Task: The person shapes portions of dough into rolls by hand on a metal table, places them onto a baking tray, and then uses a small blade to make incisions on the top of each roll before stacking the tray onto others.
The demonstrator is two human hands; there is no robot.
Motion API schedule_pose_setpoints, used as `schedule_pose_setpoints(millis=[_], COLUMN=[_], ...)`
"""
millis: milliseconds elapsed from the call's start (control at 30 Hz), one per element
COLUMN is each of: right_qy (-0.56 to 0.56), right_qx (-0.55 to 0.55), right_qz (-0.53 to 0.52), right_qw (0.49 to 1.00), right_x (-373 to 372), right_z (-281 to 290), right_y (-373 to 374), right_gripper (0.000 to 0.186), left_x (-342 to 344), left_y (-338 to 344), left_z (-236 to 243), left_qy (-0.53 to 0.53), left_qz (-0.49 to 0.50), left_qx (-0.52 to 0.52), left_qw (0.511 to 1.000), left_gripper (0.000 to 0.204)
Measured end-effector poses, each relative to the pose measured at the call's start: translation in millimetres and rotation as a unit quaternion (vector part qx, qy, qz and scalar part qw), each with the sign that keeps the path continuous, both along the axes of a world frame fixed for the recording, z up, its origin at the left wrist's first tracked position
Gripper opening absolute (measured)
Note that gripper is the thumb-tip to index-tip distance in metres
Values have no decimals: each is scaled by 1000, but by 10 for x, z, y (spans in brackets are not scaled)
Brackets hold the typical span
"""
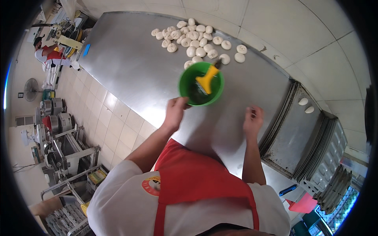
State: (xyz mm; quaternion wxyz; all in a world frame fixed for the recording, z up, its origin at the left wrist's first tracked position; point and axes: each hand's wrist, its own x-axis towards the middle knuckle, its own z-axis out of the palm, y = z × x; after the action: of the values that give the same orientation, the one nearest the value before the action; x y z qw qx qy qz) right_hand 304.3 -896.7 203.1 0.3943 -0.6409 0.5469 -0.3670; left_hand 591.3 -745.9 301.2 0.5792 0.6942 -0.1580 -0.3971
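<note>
My left hand [176, 113] is closed on the near-left rim of a round green bowl [221, 84]. Inside the bowl stands a flat brush with a yellow handle [206, 81], its dark end leaning on the far rim and its bristles down. Whether the bowl rests on the metal table or hangs just above it, I cannot tell. To the right of the bowl, my right hand [252, 120] is over the table with loosely curled fingers; no object shows in it. Beyond the bowl, many round dough balls [193, 35] lie grouped along the table's far edge.
Stacked dark baking trays [293, 129] stand at the right, two pale dough pieces [306, 105] on the top one. A tiled wall [287, 35] bounds the metal table [130, 51] behind. Left are a tiled floor, machines [65, 149], a fan [31, 89] and another person [49, 53].
</note>
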Motion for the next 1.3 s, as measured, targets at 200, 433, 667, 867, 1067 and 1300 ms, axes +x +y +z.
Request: schedule_pose_setpoints(millis=[200,433,667,867,1067,1300], right_qy=[-23,219,290,330,360,243], right_qx=[42,-146,-83,-81,-162,-49], right_qz=[186,140,179,200,261,149], right_qw=[981,954,937,919,881,957], right_x=[1710,2973,3106,3036,2877,2016], right_z=[50,-148,-294,-287,-445,-420], right_y=[38,-469,-588,-740,-1081,-531], right_gripper=[35,63,67,66,67,53], left_x=[1331,2429,2797,2434,1938,1658], left_y=[742,1126,1677,2499,3053,2620], left_z=[-222,-478,-648,-591,-743,-659], left_qy=[-41,-27,10,-34,-50,-28], left_qz=[141,252,370,427,455,429], left_qx=[-32,-46,-84,-32,-13,-43], left_qw=[989,966,925,903,889,902], left_gripper=[37,37,36,36,38,32])
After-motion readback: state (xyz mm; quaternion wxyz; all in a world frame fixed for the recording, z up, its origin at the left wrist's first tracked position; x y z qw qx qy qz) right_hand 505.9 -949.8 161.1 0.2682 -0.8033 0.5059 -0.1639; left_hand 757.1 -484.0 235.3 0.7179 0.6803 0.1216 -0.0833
